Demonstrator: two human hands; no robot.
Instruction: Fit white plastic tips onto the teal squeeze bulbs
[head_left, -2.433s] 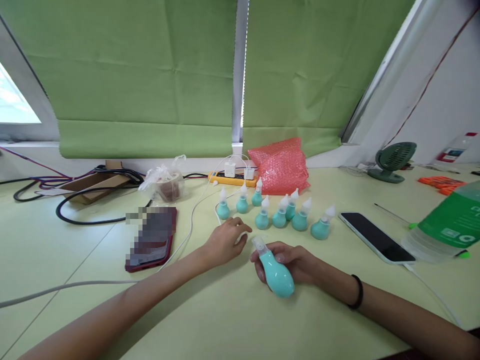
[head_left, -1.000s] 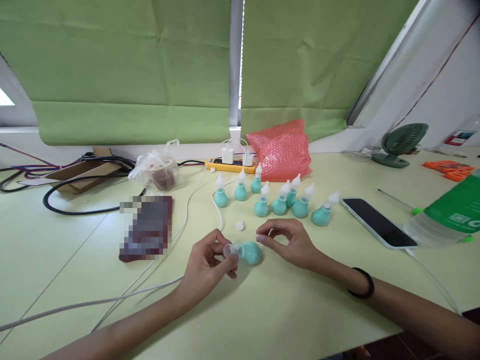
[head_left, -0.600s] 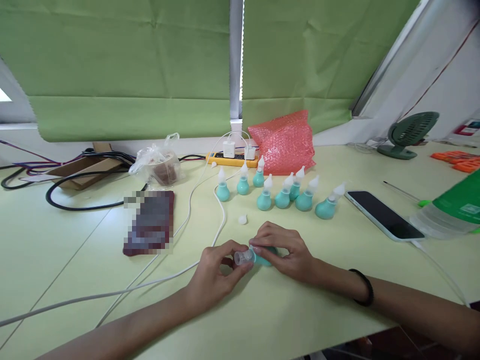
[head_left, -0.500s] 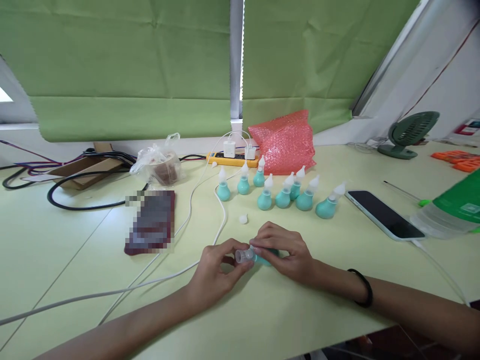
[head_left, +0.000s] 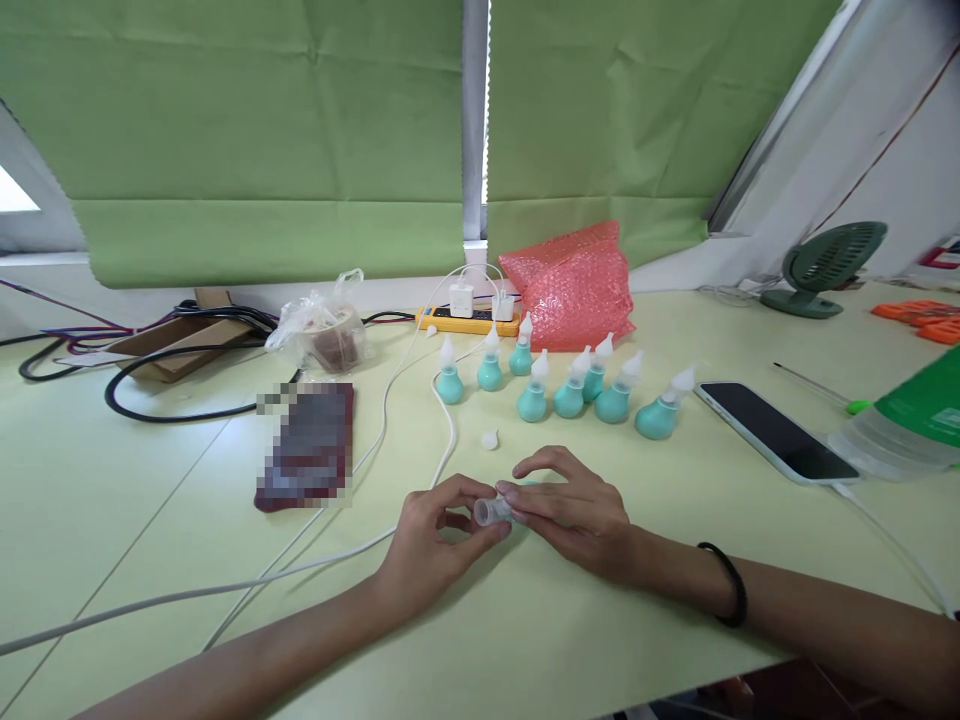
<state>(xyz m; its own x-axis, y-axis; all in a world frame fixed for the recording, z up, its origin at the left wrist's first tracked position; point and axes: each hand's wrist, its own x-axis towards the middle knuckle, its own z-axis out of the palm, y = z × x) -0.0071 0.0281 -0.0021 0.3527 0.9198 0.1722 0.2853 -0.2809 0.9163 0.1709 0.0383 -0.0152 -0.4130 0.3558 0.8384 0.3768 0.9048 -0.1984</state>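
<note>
The left hand [head_left: 442, 537] has its fingers pinched on the clear neck of a teal bulb [head_left: 491, 512], tilted sideways at the near middle of the surface [head_left: 450, 660], neck to the left. The right hand [head_left: 581, 515] touches and mostly hides it; I cannot tell whether those fingers grip. A white tip [head_left: 490, 440] lies beyond; eight tipped bulbs [head_left: 532, 403] stand farther.

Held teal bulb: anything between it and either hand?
Nothing visible. The left hand pinches the clear neck; the right hand covers most of the teal bulb, so its contact there is hidden. The small white tip lies on the table beyond both hands, not between.
</note>
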